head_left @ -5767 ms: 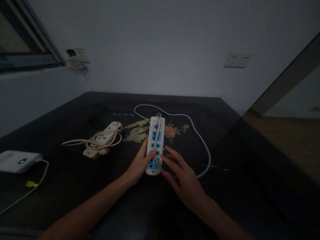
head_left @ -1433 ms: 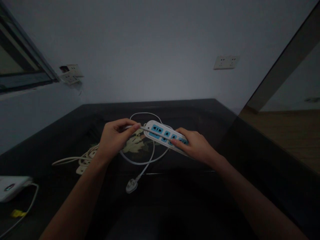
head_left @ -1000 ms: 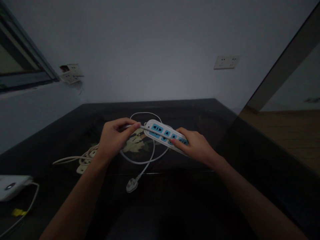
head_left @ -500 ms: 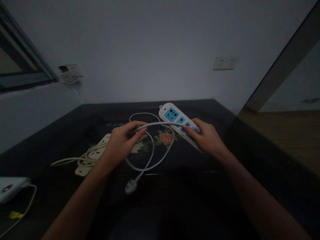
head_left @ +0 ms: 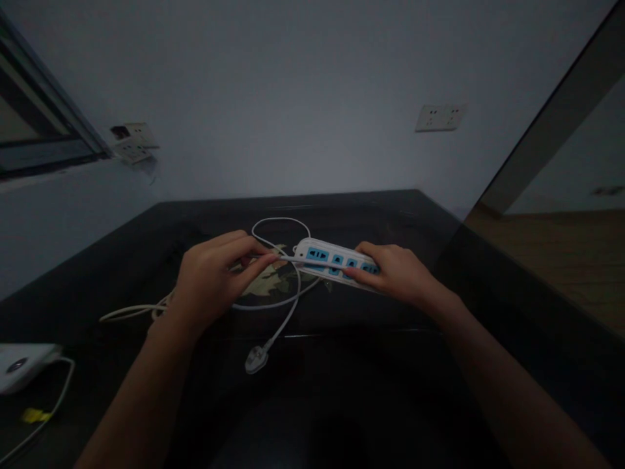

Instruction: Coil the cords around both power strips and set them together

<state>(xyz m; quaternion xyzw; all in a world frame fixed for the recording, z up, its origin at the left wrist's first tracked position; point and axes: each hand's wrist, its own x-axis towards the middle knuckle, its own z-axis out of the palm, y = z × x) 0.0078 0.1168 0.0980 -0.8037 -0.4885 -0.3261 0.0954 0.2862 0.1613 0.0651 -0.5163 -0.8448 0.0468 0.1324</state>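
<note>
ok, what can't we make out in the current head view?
All in the head view:
Power strip: its right end, hidden by the right hand.
White cord: the stretch inside the left hand, hidden by that hand.
Beige cord: its right-hand run, hidden by the left forearm.
White device: cut off by the left edge.
Plug: pins too small and dim to count.

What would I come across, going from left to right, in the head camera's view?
White box at the left edge → wall sockets beside the window → the person's left hand → white power strip with blue outlets → right hand, gripping the strip's near end → wooden floor.
</note>
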